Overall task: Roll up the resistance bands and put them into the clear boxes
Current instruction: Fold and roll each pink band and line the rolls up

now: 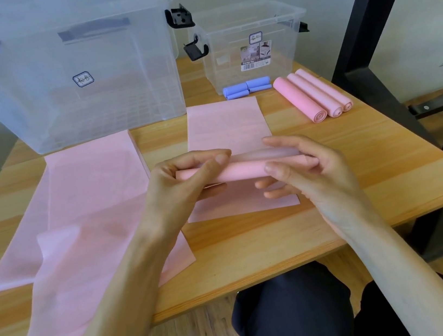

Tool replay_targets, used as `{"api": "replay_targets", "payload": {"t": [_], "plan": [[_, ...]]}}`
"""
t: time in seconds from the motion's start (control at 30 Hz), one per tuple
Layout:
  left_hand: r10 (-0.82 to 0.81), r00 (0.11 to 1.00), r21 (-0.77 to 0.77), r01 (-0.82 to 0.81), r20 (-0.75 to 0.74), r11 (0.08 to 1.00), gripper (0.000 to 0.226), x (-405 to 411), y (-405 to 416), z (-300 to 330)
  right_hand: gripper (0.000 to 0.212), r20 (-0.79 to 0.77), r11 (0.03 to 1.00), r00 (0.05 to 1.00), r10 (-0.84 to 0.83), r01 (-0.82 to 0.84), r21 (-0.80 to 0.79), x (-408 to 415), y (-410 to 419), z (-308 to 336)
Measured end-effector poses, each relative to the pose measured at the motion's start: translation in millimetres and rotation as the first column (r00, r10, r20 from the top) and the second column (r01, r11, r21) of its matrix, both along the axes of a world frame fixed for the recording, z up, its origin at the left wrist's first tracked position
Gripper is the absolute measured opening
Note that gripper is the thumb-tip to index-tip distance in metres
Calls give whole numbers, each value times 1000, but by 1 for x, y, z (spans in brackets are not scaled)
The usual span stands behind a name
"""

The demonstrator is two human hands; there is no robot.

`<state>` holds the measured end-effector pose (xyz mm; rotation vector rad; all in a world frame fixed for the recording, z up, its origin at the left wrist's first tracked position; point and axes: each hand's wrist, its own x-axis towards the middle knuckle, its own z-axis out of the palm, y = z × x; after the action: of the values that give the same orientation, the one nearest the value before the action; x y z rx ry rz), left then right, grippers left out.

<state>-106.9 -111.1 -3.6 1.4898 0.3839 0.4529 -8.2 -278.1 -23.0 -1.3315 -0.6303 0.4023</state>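
Currently, step in hand: rolling one pink band [226, 127] into a tube across the bench [356, 166]; I judge the roll [240, 170] part-made, with flat band showing both beyond it and under the hands.
Doing it well: keep both ends of the roll level so it does not cone; hold even tension toward the unrolled part and turn with fingers and thumbs together, so the layers stay tight.
Left hand [185, 181]: curled round the left end of the roll, thumb on top, fingers wrapped over it.
Right hand [309, 172]: curled on the right end, thumb lying along the roll, fingers bent beneath and behind.
Finished rolls: three pink rolls [315, 94] lie side by side right of the small clear box [251, 46]; blue rolls [246, 88] lie just in front of it, none plainly inside.
Still flat: more pink bands [77, 205] spread on the left, some overhanging the near edge.
Large clear box [64, 70]: at the back left, apparently holding no bands.
Risk: thin, slippery material may unwind if either grip loosens.
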Motion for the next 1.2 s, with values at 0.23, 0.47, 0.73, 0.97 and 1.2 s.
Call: {"api": "replay_targets", "payload": {"t": [0.23,0.47,0.73,0.97,1.2], "plan": [[-63,998,29,64,-27,998,19,-2,1,-3,16,-6,996,996,-85,85,19,-1,1,-1],[-5,1000,4,6,-29,1000,18,0,1,-3,20,7,1000,1000,-12,12,3,-1,0,-1],[-102,994,-65,99,-44,993,19,-1,5,-5,22,-57,997,996,-75,74,-25,0,1,-2],[-52,998,-21,51,-31,998,13,-1,3,-3,25,-48,1000,999,8,-9,-18,1,0,-1],[-96,995,46,98,-41,994,18,-2,1,-3,24,-59,997,996,-71,69,-29,0,0,-2]]}}
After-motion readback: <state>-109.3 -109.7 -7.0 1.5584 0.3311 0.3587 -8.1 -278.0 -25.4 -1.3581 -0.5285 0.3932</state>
